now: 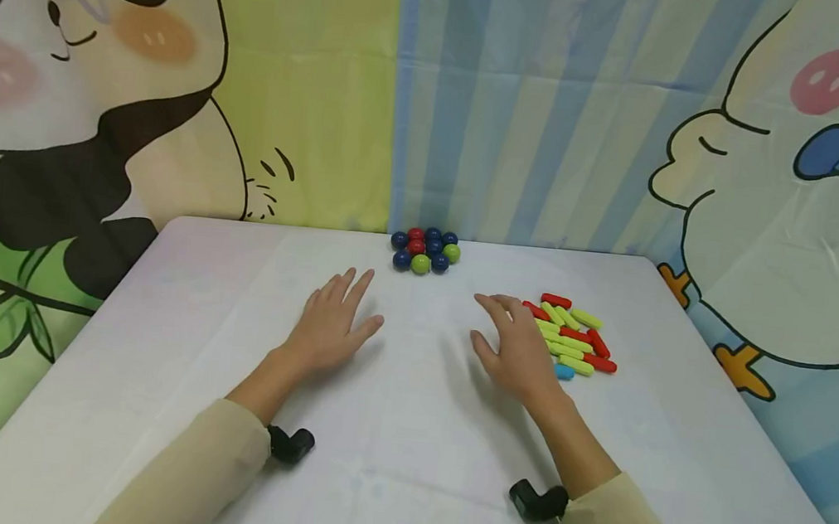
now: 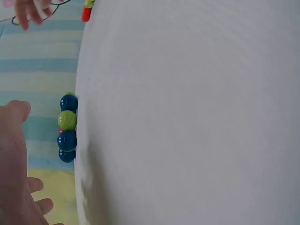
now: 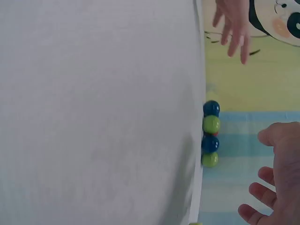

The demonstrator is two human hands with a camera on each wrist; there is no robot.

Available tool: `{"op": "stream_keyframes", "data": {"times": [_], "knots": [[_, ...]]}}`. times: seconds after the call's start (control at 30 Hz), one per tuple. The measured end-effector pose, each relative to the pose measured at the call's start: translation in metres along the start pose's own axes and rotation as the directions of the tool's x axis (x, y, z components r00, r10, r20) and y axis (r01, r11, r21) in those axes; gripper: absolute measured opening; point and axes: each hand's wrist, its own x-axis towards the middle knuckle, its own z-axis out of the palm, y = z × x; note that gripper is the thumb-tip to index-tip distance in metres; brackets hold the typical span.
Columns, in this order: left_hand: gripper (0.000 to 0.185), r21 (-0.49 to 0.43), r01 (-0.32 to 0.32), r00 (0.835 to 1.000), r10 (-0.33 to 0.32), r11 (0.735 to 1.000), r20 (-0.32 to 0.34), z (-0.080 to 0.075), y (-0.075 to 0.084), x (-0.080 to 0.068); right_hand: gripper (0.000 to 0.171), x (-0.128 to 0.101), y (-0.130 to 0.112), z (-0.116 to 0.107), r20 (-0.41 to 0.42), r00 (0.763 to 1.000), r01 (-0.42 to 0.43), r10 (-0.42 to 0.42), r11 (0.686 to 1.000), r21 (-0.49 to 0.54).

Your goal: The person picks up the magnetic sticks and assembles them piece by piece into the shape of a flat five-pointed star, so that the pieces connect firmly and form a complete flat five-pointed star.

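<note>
Both hands lie flat on a white table point(image 1: 402, 460). My left hand point(image 1: 331, 325) rests palm down left of centre, fingers straight, holding nothing. My right hand point(image 1: 513, 345) rests palm down right of centre, its fingers beside a pile of red, green and one blue sticks point(image 1: 573, 338). A cluster of blue, red and green balls point(image 1: 425, 250) sits at the table's far edge, ahead of both hands. The left wrist view has the balls point(image 2: 67, 126) beside my left hand point(image 2: 14, 173). In the right wrist view the balls point(image 3: 210, 133) lie near my right hand point(image 3: 281, 178).
Cartoon cloth backdrops surround the table: a panda point(image 1: 67, 98) on the left, a duck point(image 1: 792, 203) on the right. A black wrist camera mount point(image 1: 291, 442) sits by each sleeve.
</note>
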Motion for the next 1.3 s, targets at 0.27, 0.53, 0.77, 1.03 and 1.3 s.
{"op": "stream_keyframes", "data": {"times": [0.27, 0.53, 0.77, 1.03, 1.3], "knots": [[0.080, -0.124, 0.035, 0.999, -0.037, 0.992, -0.010, 0.013, -0.004, 0.018, 0.052, -0.005, 0.030, -0.021, -0.006, 0.982, -0.189, 0.191, 0.972, 0.137], [0.081, -0.167, 0.071, 0.997, -0.071, 0.983, 0.006, 0.025, -0.003, 0.037, 0.047, -0.009, 0.055, -0.055, 0.220, 0.926, -0.345, 0.307, 0.924, 0.165], [0.079, -0.208, 0.103, 0.991, -0.118, 0.973, -0.064, 0.037, 0.000, 0.056, 0.039, -0.014, 0.066, -0.070, 0.323, 0.881, -0.401, 0.345, 0.907, 0.126], [0.070, -0.243, 0.156, 0.970, -0.196, 0.957, -0.147, 0.048, 0.008, 0.078, 0.034, -0.017, 0.073, -0.072, 0.453, 0.813, -0.445, 0.366, 0.892, 0.078], [0.068, -0.231, 0.158, 0.967, -0.198, 0.960, -0.161, 0.053, 0.015, 0.096, 0.032, -0.020, 0.074, -0.068, 0.472, 0.784, -0.461, 0.404, 0.887, 0.006]]}}
